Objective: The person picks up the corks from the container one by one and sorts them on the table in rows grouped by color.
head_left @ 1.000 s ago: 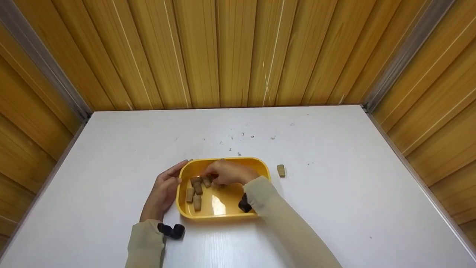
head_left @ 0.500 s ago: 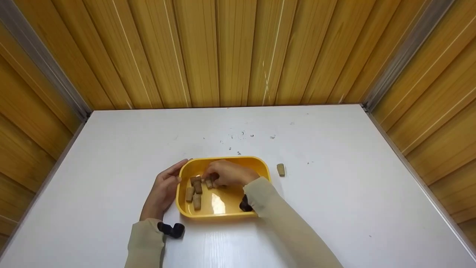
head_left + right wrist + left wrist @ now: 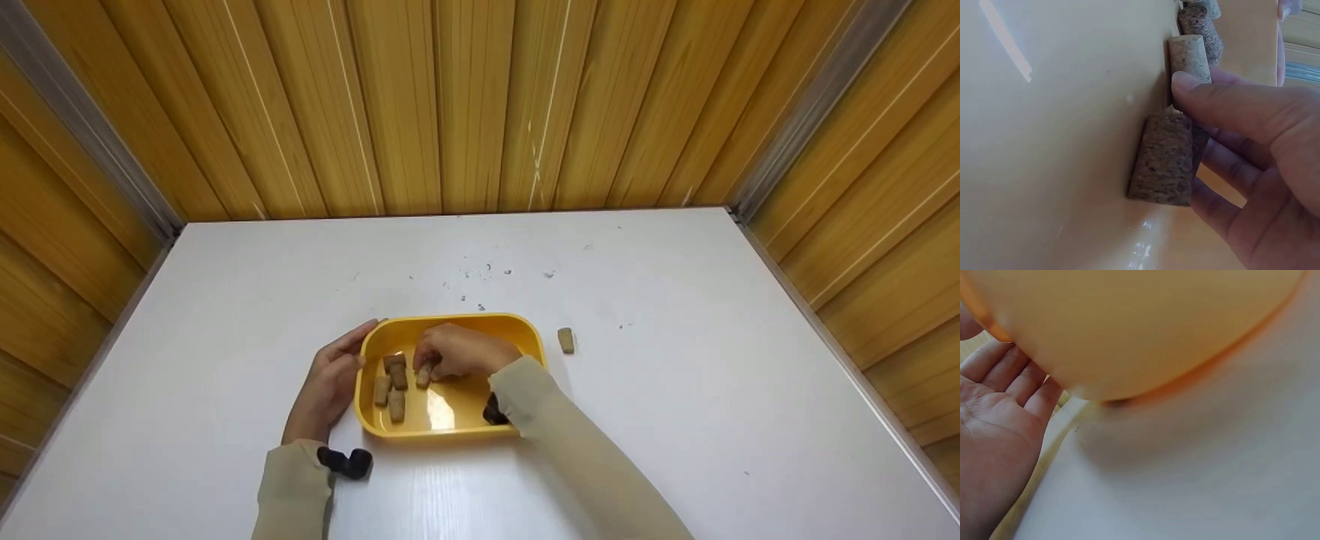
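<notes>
A yellow plastic tray (image 3: 439, 433) stands on the white table with several tapered cork stoppers inside. My left hand (image 3: 335, 373) holds its left end, the thumb at the rim and the fingers along the outer wall; some fingertips are hidden behind the tray in the left wrist view. Inside the tray, thumb and fingers of my right hand (image 3: 461, 351) pinch a light cork stopper (image 3: 1189, 53) close over the floor. A darker cork stopper (image 3: 1162, 160) sits beside that thumb in the right wrist view. Dark corks (image 3: 398, 376) and light corks (image 3: 397, 406) lie at the tray's left side.
One more cork stopper (image 3: 565, 340) lies on the table (image 3: 675, 390) to the right of the tray. Dark specks (image 3: 508, 272) mark the tabletop behind the tray. Wood-look panels (image 3: 472, 105) wall off the back and both sides.
My right hand has drawn the light cork slightly toward the near side and right, away from the other corks. My left hand has stayed at the tray's left end.
</notes>
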### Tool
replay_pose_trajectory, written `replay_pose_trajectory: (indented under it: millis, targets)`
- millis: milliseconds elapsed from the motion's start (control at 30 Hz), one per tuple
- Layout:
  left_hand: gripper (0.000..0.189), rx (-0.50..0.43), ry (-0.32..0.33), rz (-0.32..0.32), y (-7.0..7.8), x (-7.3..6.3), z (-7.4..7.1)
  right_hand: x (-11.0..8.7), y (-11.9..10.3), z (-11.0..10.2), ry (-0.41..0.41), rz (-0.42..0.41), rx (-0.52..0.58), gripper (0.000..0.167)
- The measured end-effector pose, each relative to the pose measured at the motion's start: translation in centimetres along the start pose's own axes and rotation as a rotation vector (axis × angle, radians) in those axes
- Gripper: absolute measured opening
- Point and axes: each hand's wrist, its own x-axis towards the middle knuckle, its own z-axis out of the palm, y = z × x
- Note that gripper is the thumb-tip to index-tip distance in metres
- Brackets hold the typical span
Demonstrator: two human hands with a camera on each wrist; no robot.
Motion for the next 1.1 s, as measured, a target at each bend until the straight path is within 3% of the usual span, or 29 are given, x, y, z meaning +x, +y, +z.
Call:
replay_pose_trajectory:
  millis: [233,600,867,1100]
  targets:
    - [0.059,0.028,0.007,-0.004,0.1,0.0,0.1,0.0,0.0,0.0,-0.013,0.020,0.014,0.012]
    - [0.057,0.047,0.001,0.005,0.0,0.0,0.0,-0.6,0.2,-0.4,0.012,0.013,0.010,0.015]
    - [0.057,0.010,0.002,0.009,-0.2,0.0,-0.1,-1.3,0.4,-0.7,0.025,0.025,0.098,0.019]
    - [0.057,0.026,-0.013,0.018,-0.1,-0.1,-0.1,-2.3,0.5,-1.3,0.048,-0.016,0.053,0.025]
